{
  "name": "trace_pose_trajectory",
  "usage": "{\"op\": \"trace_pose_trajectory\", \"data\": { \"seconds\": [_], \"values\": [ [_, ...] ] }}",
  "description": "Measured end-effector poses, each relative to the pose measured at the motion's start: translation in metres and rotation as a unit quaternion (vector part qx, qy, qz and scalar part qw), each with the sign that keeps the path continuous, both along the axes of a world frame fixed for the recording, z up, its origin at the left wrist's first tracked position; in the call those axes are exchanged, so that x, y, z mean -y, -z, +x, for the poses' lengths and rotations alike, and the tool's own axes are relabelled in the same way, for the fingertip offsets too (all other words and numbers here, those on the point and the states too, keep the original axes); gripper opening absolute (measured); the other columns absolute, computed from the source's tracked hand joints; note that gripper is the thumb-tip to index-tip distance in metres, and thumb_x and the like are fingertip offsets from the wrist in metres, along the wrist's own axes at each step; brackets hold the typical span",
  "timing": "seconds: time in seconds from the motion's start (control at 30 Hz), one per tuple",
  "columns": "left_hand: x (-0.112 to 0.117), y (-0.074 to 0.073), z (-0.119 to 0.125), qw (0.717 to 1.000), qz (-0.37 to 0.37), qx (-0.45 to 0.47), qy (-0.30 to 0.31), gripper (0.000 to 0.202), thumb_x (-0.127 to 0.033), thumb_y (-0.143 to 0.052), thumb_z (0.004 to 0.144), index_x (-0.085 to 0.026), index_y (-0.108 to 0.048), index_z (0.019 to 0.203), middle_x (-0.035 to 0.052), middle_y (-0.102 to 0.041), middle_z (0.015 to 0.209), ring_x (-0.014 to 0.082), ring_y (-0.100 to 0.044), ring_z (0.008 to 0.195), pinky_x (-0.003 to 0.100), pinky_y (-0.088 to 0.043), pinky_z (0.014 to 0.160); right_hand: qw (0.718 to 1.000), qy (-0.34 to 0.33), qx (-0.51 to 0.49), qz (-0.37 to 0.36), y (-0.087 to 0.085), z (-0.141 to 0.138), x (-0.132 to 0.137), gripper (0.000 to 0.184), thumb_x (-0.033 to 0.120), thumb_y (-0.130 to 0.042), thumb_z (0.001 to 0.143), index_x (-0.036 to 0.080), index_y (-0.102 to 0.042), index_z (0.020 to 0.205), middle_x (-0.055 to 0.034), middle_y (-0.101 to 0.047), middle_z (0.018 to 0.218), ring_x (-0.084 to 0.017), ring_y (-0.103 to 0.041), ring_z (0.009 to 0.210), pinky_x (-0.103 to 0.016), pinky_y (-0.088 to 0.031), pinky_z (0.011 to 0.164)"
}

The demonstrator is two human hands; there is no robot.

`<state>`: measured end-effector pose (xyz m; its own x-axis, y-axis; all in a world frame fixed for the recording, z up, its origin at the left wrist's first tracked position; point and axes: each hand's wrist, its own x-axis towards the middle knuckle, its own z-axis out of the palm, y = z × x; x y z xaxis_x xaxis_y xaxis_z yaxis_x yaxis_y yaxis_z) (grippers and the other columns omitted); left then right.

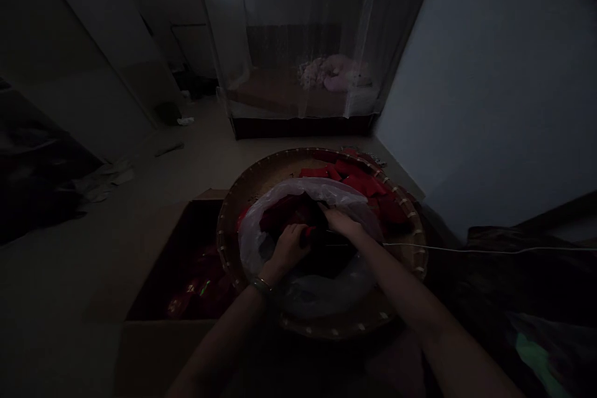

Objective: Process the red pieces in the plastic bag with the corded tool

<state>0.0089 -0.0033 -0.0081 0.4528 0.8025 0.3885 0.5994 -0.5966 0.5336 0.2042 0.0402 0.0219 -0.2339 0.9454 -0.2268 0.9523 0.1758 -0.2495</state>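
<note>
Dim floor (pixel 196 155) is carrying a woven tray (pixel 326 328). Left hand (pixel 286 250) is clenching on red pieces (pixel 285 209) inside the clear plastic bag (pixel 249 242). Right hand (pixel 341 222) is reaching in just beside it, its grip too dark to tell. Working well here likely means spreading the bag mouth wide, taking small bunches, and avoiding spills toward the cardboard box (pixel 156 255).

Bare grey floor (pixel 200 155) lies open across the middle left of the frame. Lower left, an open brown cardboard box (pixel 158 348) sits just beside the round woven bamboo tray (pixel 275 174). A crumpled clear plastic bag (pixel 252 242) heaps over the tray's centre; flat red pieces (pixel 364 183) crowd its upper right. A pale wall (pixel 489 106) shuts the right side, a thin white cord (pixel 466 250) stretched before it.
</note>
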Motion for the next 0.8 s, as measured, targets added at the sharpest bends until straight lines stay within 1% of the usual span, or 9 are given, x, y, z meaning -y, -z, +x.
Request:
{"op": "trace_pose_trajectory", "data": {
  "seconds": [0.03, 0.07, 0.17, 0.23, 0.4, 0.53, 0.67, 0.8],
  "values": [
    [0.0, -0.001, 0.0, 1.0, -0.002, 0.004, -0.001, 0.04, -0.01, -0.061, 0.066, -0.016, -0.053, 0.105, 0.0085, -0.061, 0.102, 0.0224, -0.056, 0.094, 0.038, -0.047, 0.083, 1.0, -0.002, 0.015, -0.013, -0.001, 0.0, -0.003, 0.062, 0.01, -0.044, 0.083, 0.014, -0.028, 0.142, -0.0231, -0.041, 0.133, -0.028, -0.057, 0.105, -0.035, -0.043, 0.087],
    [0.001, -0.002, 0.0, 1.0, -0.003, 0.007, 0.0, 0.04, -0.011, -0.061, 0.066, -0.016, -0.053, 0.105, 0.0086, -0.061, 0.101, 0.0223, -0.056, 0.093, 0.038, -0.048, 0.083, 1.0, -0.002, 0.024, -0.021, -0.003, 0.0, -0.006, 0.057, 0.011, -0.043, 0.084, 0.015, -0.032, 0.141, -0.0228, -0.042, 0.132, -0.028, -0.058, 0.103, -0.035, -0.043, 0.086],
    [0.001, -0.002, -0.001, 1.0, -0.008, 0.012, -0.001, 0.039, -0.011, -0.06, 0.066, -0.015, -0.053, 0.105, 0.0088, -0.061, 0.1, 0.0222, -0.057, 0.092, 0.037, -0.048, 0.082, 0.999, -0.007, 0.04, -0.03, -0.006, 0.004, -0.011, 0.043, 0.008, -0.038, 0.086, 0.015, -0.052, 0.126, -0.0201, -0.044, 0.131, -0.027, -0.058, 0.103, -0.035, -0.043, 0.086],
    [0.0, -0.001, -0.001, 1.0, -0.011, 0.014, -0.002, 0.041, -0.01, -0.06, 0.066, -0.016, -0.053, 0.106, 0.0085, -0.061, 0.102, 0.0222, -0.056, 0.094, 0.038, -0.047, 0.083, 0.998, -0.012, 0.046, -0.032, -0.006, 0.007, -0.013, 0.039, 0.006, -0.038, 0.085, 0.014, -0.058, 0.118, -0.0186, -0.047, 0.129, -0.026, -0.057, 0.104, -0.032, -0.042, 0.087],
    [-0.001, 0.0, -0.001, 1.0, -0.018, 0.01, -0.001, 0.04, -0.01, -0.06, 0.066, -0.017, -0.053, 0.105, 0.0076, -0.061, 0.1, 0.0216, -0.057, 0.093, 0.036, -0.047, 0.083, 0.998, -0.017, 0.041, -0.033, 0.001, 0.011, -0.014, 0.037, 0.007, -0.04, 0.085, 0.015, -0.057, 0.117, -0.0157, -0.054, 0.122, -0.024, -0.057, 0.104, -0.029, -0.042, 0.087],
    [-0.001, -0.001, -0.002, 1.0, -0.017, 0.008, -0.001, 0.04, -0.011, -0.06, 0.066, -0.016, -0.053, 0.105, 0.0083, -0.06, 0.101, 0.0218, -0.056, 0.094, 0.037, -0.047, 0.084, 1.0, -0.012, 0.019, -0.012, 0.006, 0.012, -0.014, 0.032, 0.008, -0.044, 0.085, 0.013, -0.059, 0.112, -0.0163, -0.058, 0.115, -0.024, -0.057, 0.102, -0.03, -0.042, 0.087],
    [-0.001, -0.002, -0.002, 1.0, -0.02, 0.009, 0.005, 0.04, -0.011, -0.06, 0.066, -0.016, -0.053, 0.105, 0.0079, -0.06, 0.101, 0.0218, -0.056, 0.094, 0.037, -0.047, 0.083, 1.0, -0.006, -0.003, 0.008, 0.009, 0.014, -0.011, 0.032, 0.002, -0.043, 0.082, 0.014, -0.062, 0.105, -0.0156, -0.06, 0.109, -0.024, -0.06, 0.097, -0.031, -0.044, 0.084],
    [-0.001, -0.004, -0.003, 1.0, -0.025, 0.012, 0.005, 0.041, -0.012, -0.061, 0.067, -0.017, -0.052, 0.106, 0.0076, -0.06, 0.102, 0.0219, -0.057, 0.093, 0.037, -0.048, 0.083, 0.999, 0.002, -0.024, 0.031, 0.01, 0.015, -0.007, 0.031, -0.003, -0.043, 0.078, 0.012, -0.063, 0.096, -0.0174, -0.061, 0.105, -0.024, -0.061, 0.091, -0.032, -0.044, 0.08]
  ]
}}
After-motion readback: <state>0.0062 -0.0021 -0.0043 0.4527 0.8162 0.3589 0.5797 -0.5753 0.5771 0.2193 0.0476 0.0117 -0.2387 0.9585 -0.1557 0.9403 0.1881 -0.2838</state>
